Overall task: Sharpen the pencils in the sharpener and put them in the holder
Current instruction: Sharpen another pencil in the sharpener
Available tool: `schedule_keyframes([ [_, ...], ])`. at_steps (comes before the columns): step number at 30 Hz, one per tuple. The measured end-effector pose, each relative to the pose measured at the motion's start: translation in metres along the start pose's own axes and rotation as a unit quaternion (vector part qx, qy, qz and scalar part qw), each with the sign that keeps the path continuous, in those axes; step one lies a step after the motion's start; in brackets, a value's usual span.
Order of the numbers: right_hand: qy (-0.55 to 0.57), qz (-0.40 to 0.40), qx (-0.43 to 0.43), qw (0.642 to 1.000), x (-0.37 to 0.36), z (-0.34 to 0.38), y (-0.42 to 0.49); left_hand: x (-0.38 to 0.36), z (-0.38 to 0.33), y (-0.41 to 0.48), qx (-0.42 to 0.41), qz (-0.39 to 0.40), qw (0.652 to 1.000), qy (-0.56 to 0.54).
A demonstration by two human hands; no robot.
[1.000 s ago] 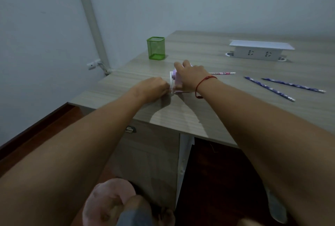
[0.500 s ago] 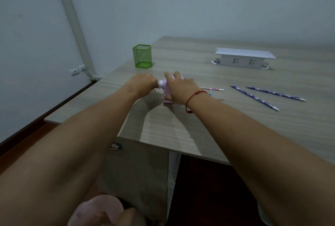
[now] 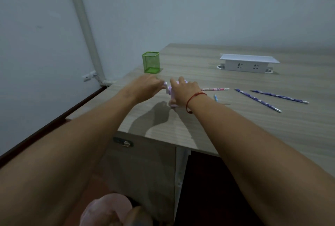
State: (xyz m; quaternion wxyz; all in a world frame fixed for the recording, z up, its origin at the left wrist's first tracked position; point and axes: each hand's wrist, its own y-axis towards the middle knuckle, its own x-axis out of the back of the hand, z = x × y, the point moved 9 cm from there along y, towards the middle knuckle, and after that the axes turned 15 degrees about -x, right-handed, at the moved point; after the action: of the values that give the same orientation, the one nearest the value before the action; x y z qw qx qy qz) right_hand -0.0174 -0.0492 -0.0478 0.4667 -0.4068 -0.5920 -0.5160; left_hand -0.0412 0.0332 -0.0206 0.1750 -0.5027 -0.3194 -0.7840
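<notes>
Sharpener (image 3: 171, 93), small lilac plastic body, hand-cranked: sits on the wood-grain table top (image 3: 199, 131) under the right hand (image 3: 184, 90), which grips it from above, fingers draped over the far side and thumb at the near lower edge. Left hand (image 3: 146, 85), just beside the right, has its fingers curled round the pale crank knob (image 3: 165, 83) that shows at its fingertips. Pink patterned pencil (image 3: 215, 89): runs out sideways past the right hand, on the side away from the left; its working end is hidden, presumably seated in the sharpener. Nearer blue patterned pencil (image 3: 257, 100) and farther blue patterned pencil (image 3: 279, 96): lying loose, well out beyond the right wrist. Small blue item (image 3: 216, 98) near that wrist: too small to identify. Green square wire-mesh holder (image 3: 151, 62): upright beyond the left hand, no pencil showing above its rim. Step in hand, by judgement: cranking the first pencil. Handling notes: bear down with the right hand so the light body cannot skate or tip; turn the knob in even, full circles; leave the pencil lying straight along its axis, clear of the right wrist; stop once the crank runs free.
</notes>
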Motion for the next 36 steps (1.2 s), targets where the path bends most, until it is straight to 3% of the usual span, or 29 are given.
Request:
schedule_keyframes([
  [4, 0.002, 0.008, 0.006, 1.0, 0.0, 0.0, -0.002, -0.016, -0.022, -0.011, 0.012, 0.033, 0.999, -0.026],
  [9, -0.018, 0.003, 0.032, 0.999, 0.001, 0.001, 0.001, -0.068, -0.016, -0.009, 0.054, 0.131, 0.989, -0.049],
  [15, -0.025, -0.008, 0.031, 0.999, -0.004, -0.004, 0.011, -0.081, 0.01, 0.013, 0.064, 0.184, 0.981, -0.006],
  [19, -0.028, -0.008, 0.02, 0.999, -0.002, -0.007, 0.01, -0.073, 0.028, 0.032, 0.106, 0.15, 0.983, 0.002],
  [28, -0.025, -0.002, 0.02, 0.999, 0.0, -0.005, 0.006, 0.001, 0.015, 0.023, -0.003, -0.04, 0.999, 0.011],
  [31, -0.018, -0.002, 0.016, 1.0, -0.001, -0.006, 0.006, 0.005, -0.001, 0.008, -0.021, -0.05, 0.999, -0.006],
  [36, -0.021, -0.009, 0.028, 0.999, -0.005, -0.002, 0.013, -0.053, -0.02, -0.009, 0.022, 0.049, 0.995, -0.079],
])
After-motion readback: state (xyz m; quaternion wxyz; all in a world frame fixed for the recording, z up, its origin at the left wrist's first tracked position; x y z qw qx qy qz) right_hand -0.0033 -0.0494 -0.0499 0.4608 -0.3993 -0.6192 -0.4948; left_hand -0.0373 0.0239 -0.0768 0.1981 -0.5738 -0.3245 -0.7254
